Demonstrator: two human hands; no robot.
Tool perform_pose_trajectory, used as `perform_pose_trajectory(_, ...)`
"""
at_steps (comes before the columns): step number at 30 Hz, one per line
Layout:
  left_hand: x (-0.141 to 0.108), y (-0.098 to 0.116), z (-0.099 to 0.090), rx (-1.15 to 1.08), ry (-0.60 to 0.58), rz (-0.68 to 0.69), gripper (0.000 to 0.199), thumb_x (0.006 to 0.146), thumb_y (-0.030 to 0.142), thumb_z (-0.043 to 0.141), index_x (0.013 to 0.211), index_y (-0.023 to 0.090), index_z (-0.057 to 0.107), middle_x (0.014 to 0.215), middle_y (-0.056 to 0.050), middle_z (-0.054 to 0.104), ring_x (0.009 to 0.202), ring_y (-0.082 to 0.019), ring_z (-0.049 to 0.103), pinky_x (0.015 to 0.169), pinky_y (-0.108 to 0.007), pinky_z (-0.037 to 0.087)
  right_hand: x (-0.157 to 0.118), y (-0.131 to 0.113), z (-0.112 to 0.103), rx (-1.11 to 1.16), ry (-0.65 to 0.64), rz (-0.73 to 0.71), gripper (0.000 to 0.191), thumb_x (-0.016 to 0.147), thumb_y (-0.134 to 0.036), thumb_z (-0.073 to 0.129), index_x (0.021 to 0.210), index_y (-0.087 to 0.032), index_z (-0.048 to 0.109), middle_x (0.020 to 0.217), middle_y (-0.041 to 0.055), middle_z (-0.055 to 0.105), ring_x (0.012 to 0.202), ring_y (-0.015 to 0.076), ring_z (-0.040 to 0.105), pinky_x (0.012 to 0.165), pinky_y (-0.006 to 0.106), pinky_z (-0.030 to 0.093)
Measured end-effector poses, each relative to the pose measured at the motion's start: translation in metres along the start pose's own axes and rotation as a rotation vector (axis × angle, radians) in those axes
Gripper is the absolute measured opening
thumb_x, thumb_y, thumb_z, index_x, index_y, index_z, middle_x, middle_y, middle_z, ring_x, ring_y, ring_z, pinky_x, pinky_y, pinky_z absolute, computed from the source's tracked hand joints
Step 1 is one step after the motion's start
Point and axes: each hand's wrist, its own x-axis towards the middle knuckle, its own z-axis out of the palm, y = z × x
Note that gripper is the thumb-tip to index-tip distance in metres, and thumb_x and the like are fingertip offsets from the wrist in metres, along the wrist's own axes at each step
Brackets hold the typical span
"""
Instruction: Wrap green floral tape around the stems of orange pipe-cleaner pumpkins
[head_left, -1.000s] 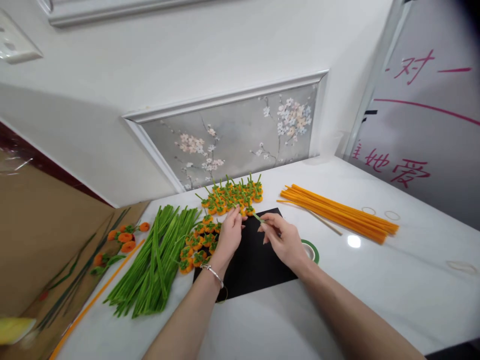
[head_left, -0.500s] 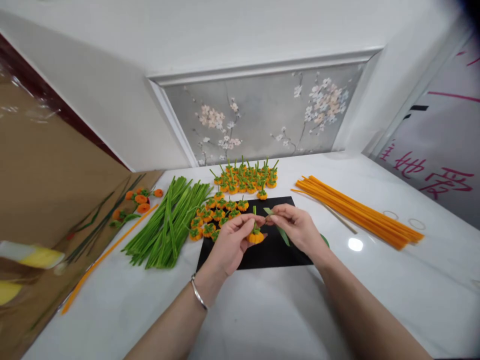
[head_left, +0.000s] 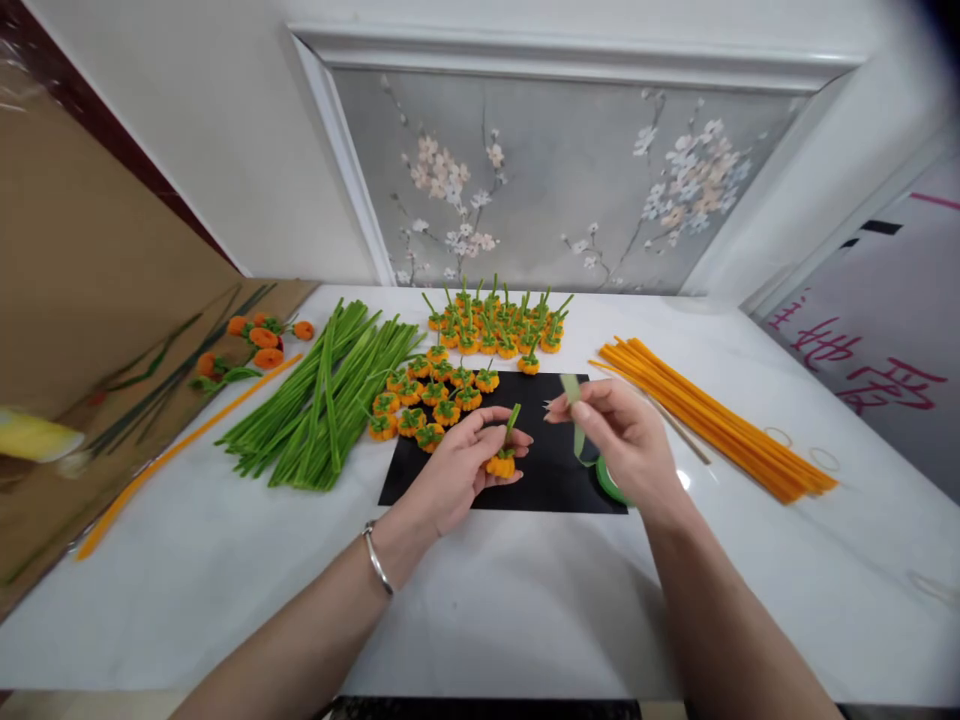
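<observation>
My left hand (head_left: 474, 455) is closed round a small orange pipe-cleaner pumpkin (head_left: 500, 465) whose green stem points up. Pinched in my right hand (head_left: 619, 430) is a strip of pale green floral tape (head_left: 571, 388), its tail hanging toward a green tape roll (head_left: 611, 482) partly hidden by that hand. Both hands are over a black mat (head_left: 547, 490), with a gap between them. Several similar small pumpkins (head_left: 433, 393) with short stems lie at the mat's left, and another group with taller stems (head_left: 495, 325) stands behind it.
A pile of green pipe cleaners (head_left: 319, 400) lies at left, with a single orange pipe cleaner (head_left: 180, 460) beside it. Orange flowers (head_left: 265, 346) rest on cardboard. At right lie a bundle of orange pipe cleaners (head_left: 712, 420) and thin clear rings (head_left: 823, 458). A framed floral panel (head_left: 555, 180) is behind.
My right hand has moved away from the pumpkin to the right, and the tape strip with it. My left hand still holds the pumpkin. The view has tilted downward.
</observation>
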Motion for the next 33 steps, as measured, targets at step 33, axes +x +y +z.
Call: perform_pose_trajectory(33,-0.002,0.008,-0.008,-0.115,0.215,0.022,0.034,0.084,0.050,0.058,0.091,0.016,0.062,0.083,-0.004,0.062,0.076,-0.015,0.060,0.063,-0.024,0.052,-0.009,0.022,0.043,-0.660,-0.020,-0.348,0.024,0.091,-0.012,0.044,0.099,-0.023,0.064,0.096,0.0069,0.065,0.088,0.0155,0.064,0.076,0.024,0.053)
